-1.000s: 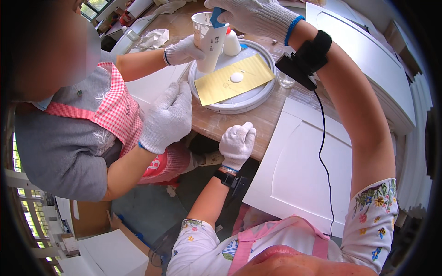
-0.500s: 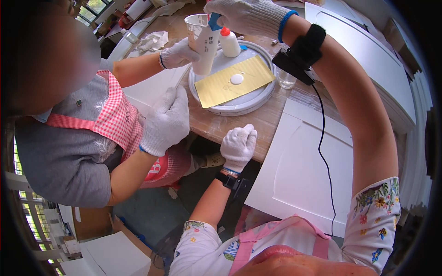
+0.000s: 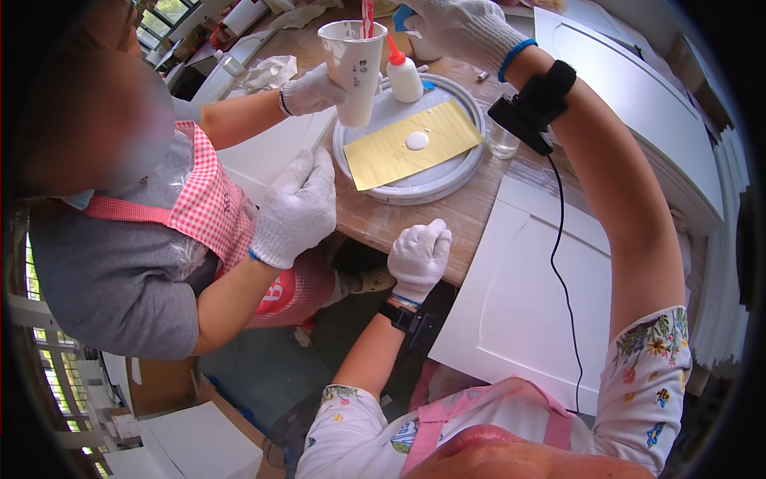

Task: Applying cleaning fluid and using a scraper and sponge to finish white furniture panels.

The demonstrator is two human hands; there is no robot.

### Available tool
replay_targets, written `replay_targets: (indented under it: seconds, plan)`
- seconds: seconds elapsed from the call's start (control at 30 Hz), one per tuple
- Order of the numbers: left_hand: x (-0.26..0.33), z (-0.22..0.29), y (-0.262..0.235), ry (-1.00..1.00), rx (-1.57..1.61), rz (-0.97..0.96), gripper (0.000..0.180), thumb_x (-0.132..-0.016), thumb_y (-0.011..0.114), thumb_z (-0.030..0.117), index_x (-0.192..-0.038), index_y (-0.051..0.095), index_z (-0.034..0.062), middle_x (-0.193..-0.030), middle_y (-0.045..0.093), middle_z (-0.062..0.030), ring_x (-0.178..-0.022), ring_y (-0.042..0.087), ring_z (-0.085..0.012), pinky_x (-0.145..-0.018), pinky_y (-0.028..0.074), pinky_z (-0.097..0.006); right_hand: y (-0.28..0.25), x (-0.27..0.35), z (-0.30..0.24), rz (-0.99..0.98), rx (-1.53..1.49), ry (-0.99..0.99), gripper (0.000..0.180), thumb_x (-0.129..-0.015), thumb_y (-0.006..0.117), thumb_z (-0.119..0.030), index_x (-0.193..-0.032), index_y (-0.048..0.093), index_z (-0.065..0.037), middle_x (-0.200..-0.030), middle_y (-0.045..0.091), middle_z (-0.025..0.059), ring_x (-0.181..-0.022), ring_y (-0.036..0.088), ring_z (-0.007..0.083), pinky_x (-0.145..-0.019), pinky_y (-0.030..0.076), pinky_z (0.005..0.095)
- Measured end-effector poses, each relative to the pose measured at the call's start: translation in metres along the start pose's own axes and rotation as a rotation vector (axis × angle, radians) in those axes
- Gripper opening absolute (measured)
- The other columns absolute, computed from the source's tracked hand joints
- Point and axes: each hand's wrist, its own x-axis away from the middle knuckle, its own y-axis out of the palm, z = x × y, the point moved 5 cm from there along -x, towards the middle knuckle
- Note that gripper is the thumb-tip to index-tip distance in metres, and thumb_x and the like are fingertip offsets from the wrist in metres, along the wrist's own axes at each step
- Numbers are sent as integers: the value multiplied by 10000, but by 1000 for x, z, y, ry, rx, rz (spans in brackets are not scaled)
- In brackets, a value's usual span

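Gloved hands at the round white tray (image 3: pixel 447 188)

Right hand (image 3: pixel 463 28), fingers curled closed near the cup (image 3: pixel 353 68) a co-worker's hand (image 3: pixel 311 89) holds at the tray's 11 o'clock; left hand (image 3: pixel 419 257), fingers curled empty, rests on the bench (image 3: pixel 375 219) edge at 6 o'clock.

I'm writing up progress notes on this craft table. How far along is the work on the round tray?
Done: a yellow sheet lies on the round white tray with one white blob on it. In hand: the right hand reaches over a paper cup held by a co-worker's gloved hand; the left hand rests at the table edge. Left: the blob looks unspread, and most of the sheet is bare.
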Motion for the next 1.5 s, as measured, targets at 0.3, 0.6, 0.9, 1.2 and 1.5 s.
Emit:
replay_targets:
  seconds: [0.3,0.6,0.9,1.2,1.5]
  plan:
    - [-1,0,-2,13,2,6,158,-899,687,227,-1020,681,125,-786,617,-111,-735,614,-357,-643,487,-480,-16,-14,-15,45,-129,37,152,-879,606,-146,-963,664,-34,-996,595,190,-940,631,368,-809,522,456]
    - [-3,4,-4,6,18,-15,147,-897,690,218,-1008,684,121,-777,615,-112,-727,613,-357,-638,487,-479,-13,-32,-22,-44,-75,15,144,-872,604,-142,-926,678,-30,-982,596,190,-919,635,372,-779,535,442]
    - [-1,-1,-3,28,8,27,145,-896,692,220,-1010,685,131,-779,614,-105,-724,613,-351,-634,489,-475,-24,-21,-23,-51,62,63,157,-885,602,-144,-954,677,-24,-1009,593,191,-914,640,360,-782,538,430]
    - [-1,-1,-2,29,-14,15,149,-889,693,239,-1006,676,149,-774,611,-86,-719,614,-334,-626,494,-471,-24,-25,-19,-44,-88,93,174,-905,571,-144,-972,678,-25,-1031,597,208,-937,639,382,-812,530,457]
    - [2,-1,-1,13,-11,11,140,-893,686,246,-995,678,150,-773,612,-88,-727,615,-335,-635,494,-472,-26,-9,-9,-10,-139,154,158,-855,635,-143,-964,686,-41,-1026,600,206,-963,630,386,-834,521,453]
